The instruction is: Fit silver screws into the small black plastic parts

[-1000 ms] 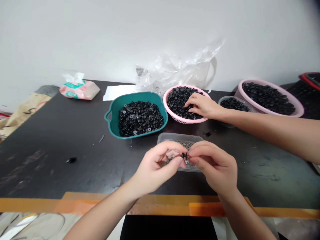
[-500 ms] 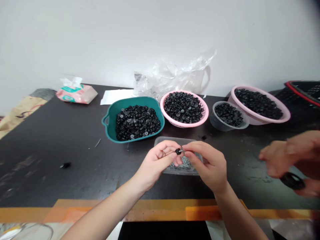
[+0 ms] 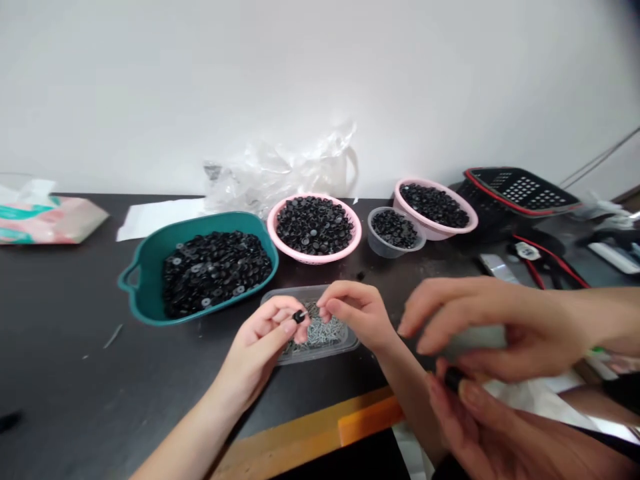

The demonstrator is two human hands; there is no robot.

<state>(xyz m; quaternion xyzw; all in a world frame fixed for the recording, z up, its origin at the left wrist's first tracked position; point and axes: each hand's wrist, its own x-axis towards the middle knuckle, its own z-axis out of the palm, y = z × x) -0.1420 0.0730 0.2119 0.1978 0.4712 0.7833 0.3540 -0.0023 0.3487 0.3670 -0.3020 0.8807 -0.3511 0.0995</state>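
Observation:
My left hand (image 3: 263,340) pinches a small black round plastic part (image 3: 299,317); a thin metal screw sticks out of it to the right. Just right of it, my right hand (image 3: 357,313) has its fingers curled and slightly apart, with nothing visible in them. Below both hands stands a clear plastic tub (image 3: 345,343) of small silvery screws (image 3: 323,331). To the left is a teal basin (image 3: 145,303) of flat black discs. A pink basket (image 3: 356,240) of black caps stands behind the tub.
Another person's hands (image 3: 485,327) hold a black piece (image 3: 454,379) close by on the right. Behind are a small clear bowl (image 3: 383,248), a second pink basket (image 3: 473,223) and a black crate (image 3: 525,190). Pliers (image 3: 555,260), a tissue pack (image 3: 75,220) and plastic bags (image 3: 280,173) lie around.
The view has turned to the right. My right hand has drawn away from the black part, which stays in my left hand. The other person's hands reach further into view.

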